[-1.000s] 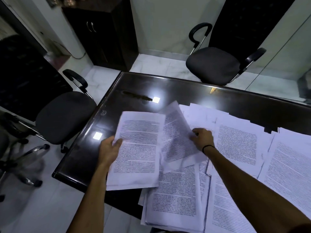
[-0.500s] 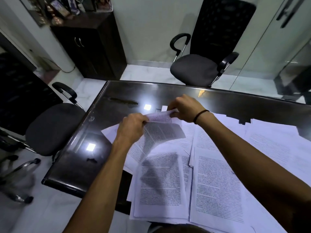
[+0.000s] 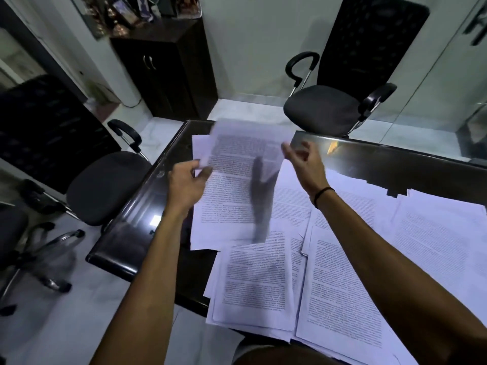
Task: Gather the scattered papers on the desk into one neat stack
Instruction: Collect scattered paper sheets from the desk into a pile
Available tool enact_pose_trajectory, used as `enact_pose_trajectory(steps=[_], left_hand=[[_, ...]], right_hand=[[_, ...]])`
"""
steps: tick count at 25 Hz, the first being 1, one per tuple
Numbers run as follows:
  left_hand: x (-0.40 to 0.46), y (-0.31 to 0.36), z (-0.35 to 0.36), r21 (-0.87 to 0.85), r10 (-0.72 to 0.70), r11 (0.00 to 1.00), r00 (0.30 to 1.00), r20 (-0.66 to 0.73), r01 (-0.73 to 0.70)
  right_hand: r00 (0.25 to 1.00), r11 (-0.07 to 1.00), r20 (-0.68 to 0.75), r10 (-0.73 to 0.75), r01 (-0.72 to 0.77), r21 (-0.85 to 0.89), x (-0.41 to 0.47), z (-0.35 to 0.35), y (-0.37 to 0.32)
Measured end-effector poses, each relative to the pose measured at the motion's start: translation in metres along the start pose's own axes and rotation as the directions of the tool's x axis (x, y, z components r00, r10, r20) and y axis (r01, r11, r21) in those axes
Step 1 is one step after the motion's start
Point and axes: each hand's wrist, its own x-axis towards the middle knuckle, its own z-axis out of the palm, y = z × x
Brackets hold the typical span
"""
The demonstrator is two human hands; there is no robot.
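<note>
Room: office with two dark swivel chairs, one (image 3: 324, 109) beyond the far edge of the table and one (image 3: 105, 185) off its left edge, and a dark cabinet (image 3: 163, 72) against the back wall.
Table: dark glossy top (image 3: 395, 164); bare along the far edge and left edge, covered with paper elsewhere.
Left hand: the left hand (image 3: 185, 184) pinches the left edge of a small bundle of sheets (image 3: 237, 185) near the far-left corner, grip clamped on it.
Top sheet: a blurred page (image 3: 247, 146) lies or hovers on the far end of that bundle; whether it has settled, I cannot tell.
Right hand: the right hand (image 3: 305, 164) hangs just right of the bundle, fingers spread apart, holding nothing.
Loose papers: many printed pages (image 3: 342, 299) overlap untidily from the near edge across to the right edge, some overhanging the near edge.
Progress: by my judgement early; only a few sheets are gathered.
Left to do: collect the remaining pages onto the bundle, then square the edges.
</note>
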Motion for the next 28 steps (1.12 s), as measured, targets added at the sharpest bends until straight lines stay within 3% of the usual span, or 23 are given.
enact_pose_trajectory(steps=[2, 3, 6, 9, 11, 13, 15, 16, 18, 23, 25, 28], left_hand=[[-0.005, -0.006, -0.004, -0.294, -0.132, 0.944, 0.989, 0.071, 0.147], [-0.008, -0.011, -0.004, -0.369, -0.166, 0.910, 0.981, 0.097, 0.191], [-0.015, -0.041, -0.008, -0.436, -0.267, 0.848, 0.953, 0.141, 0.302], [-0.035, -0.068, 0.000, -0.545, -0.373, 0.701, 0.888, 0.269, 0.460], [-0.048, -0.083, 0.009, -0.508, -0.429, 0.687, 0.855, 0.292, 0.519], [-0.056, -0.102, 0.008, -0.446, -0.524, 0.705, 0.829, 0.196, 0.551], [-0.060, -0.126, -0.001, -0.384, -0.579, 0.724, 0.807, 0.111, 0.573], [-0.062, -0.135, -0.007, -0.359, -0.597, 0.728, 0.798, 0.087, 0.584], [-0.067, -0.145, -0.018, -0.298, -0.628, 0.736, 0.777, 0.032, 0.608], [-0.076, -0.156, -0.030, -0.198, -0.619, 0.770, 0.786, 0.001, 0.607], [-0.074, -0.160, -0.034, -0.158, -0.606, 0.787, 0.795, -0.020, 0.596], [-0.067, -0.153, -0.042, -0.047, -0.532, 0.847, 0.841, -0.100, 0.530]], right_hand=[[0.941, 0.991, 0.320, 0.110, -0.128, 0.036, -0.006, 0.011, 0.023], [0.909, 0.988, 0.402, 0.113, -0.145, 0.049, -0.008, 0.018, 0.033], [0.913, 0.979, 0.392, 0.111, -0.167, 0.114, -0.015, 0.038, 0.054], [0.904, 0.972, 0.400, 0.150, -0.210, 0.110, -0.027, 0.051, 0.072], [0.889, 0.971, 0.402, 0.218, -0.240, 0.005, -0.038, 0.055, 0.087], [0.898, 0.924, 0.284, 0.336, -0.257, -0.282, -0.051, 0.057, 0.107], [0.910, 0.708, 0.057, 0.410, -0.279, -0.649, -0.071, 0.054, 0.133], [0.902, 0.610, -0.018, 0.430, -0.305, -0.731, -0.083, 0.053, 0.143], [0.888, 0.560, -0.051, 0.458, -0.333, -0.759, -0.100, 0.049, 0.161], [0.892, 0.678, -0.078, 0.444, -0.392, -0.622, -0.094, 0.037, 0.176], [0.921, 0.703, -0.068, 0.383, -0.338, -0.625, -0.086, 0.028, 0.173], [0.971, 0.750, 0.057, 0.233, -0.142, -0.646, -0.066, 0.008, 0.162]])
